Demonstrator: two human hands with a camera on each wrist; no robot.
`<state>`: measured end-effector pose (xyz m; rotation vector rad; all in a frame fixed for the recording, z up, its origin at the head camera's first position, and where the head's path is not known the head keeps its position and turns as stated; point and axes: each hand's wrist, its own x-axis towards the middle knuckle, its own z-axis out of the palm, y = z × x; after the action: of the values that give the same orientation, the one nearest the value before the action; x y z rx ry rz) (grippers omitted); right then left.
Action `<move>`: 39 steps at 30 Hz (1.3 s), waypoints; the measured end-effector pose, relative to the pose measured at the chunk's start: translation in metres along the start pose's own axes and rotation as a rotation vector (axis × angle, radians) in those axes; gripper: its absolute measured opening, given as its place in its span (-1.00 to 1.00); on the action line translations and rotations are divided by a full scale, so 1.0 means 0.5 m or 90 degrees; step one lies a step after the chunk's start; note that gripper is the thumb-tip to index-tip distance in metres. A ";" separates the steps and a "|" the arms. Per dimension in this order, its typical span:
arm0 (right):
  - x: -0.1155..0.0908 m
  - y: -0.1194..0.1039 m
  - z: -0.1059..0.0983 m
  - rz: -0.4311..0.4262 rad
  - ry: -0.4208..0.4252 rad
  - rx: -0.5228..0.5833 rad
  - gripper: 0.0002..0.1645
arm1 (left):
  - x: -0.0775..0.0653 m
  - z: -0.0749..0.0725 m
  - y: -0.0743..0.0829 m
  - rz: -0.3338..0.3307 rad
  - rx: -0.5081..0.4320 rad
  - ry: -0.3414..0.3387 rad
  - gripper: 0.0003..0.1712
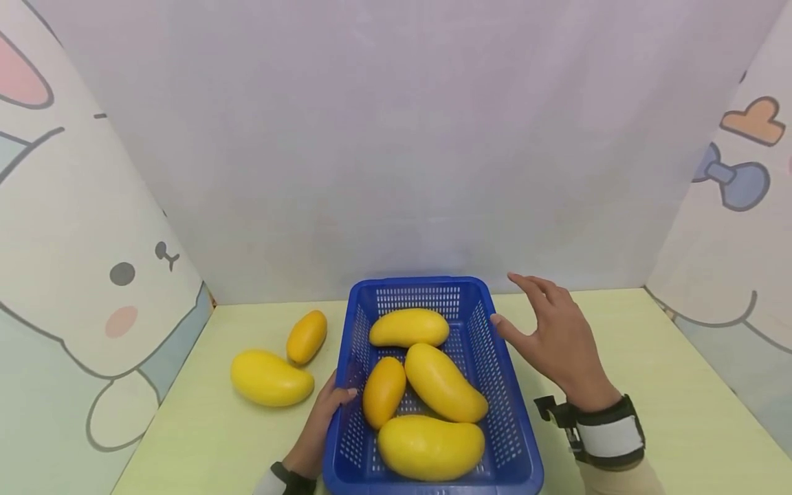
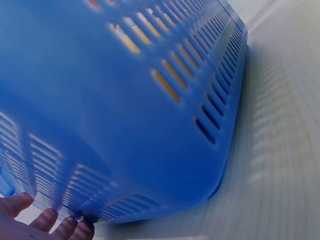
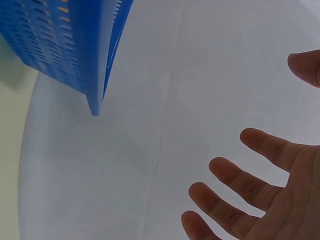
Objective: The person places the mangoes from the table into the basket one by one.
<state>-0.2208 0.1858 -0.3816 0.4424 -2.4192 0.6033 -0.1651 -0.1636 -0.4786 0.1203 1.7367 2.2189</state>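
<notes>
A blue plastic basket (image 1: 423, 280) with slotted walls holds three large yellow mangoes, one at the back (image 1: 410, 327), one slanted in the middle (image 1: 445, 382) and one at the front (image 1: 430, 447). A smaller orange-yellow mango (image 1: 384, 392) lies inside by the left wall. My left hand (image 1: 324, 412) grips the basket's left side, thumb over the rim and fingers against the outer wall (image 2: 115, 130). Fingers spread and holding nothing, my right hand (image 1: 559, 337) is raised beside the basket's right rim. In the right wrist view its palm (image 3: 295, 215) faces the basket corner (image 3: 92, 75).
On the pale table (image 1: 192, 405) left of the basket lie a large yellow mango (image 1: 271, 377) and a smaller orange one (image 1: 306, 337). A white-grey panel (image 1: 383, 151) stands behind the table. Side panels with cartoon prints (image 1: 74, 275) flank it. Both wrists wear straps.
</notes>
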 end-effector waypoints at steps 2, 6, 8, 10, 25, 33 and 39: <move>0.000 0.011 0.003 0.014 -0.005 -0.010 -0.21 | 0.001 -0.001 0.000 0.000 0.006 0.002 -0.27; -0.002 0.030 0.013 0.036 -0.014 -0.017 -0.22 | 0.006 0.000 0.000 0.008 0.023 0.027 -0.25; -0.002 0.037 0.021 0.052 -0.030 -0.018 -0.22 | 0.007 0.000 0.000 0.006 0.029 0.036 -0.24; -0.004 0.043 0.029 0.072 -0.055 -0.018 -0.19 | 0.008 0.001 0.001 0.004 0.032 0.040 -0.23; -0.010 0.068 0.087 0.201 -0.186 0.068 0.00 | 0.005 0.004 -0.004 0.037 0.035 0.053 -0.23; -0.015 0.072 0.119 0.215 -0.201 0.133 -0.01 | 0.006 0.004 -0.001 0.030 0.027 0.049 -0.24; -0.023 0.072 0.141 0.219 -0.235 0.197 -0.02 | 0.005 0.005 0.001 0.021 0.027 0.042 -0.24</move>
<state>-0.2610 0.1816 -0.4507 0.2800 -2.7897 1.1425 -0.1668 -0.1608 -0.4777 0.0866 1.8305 2.2332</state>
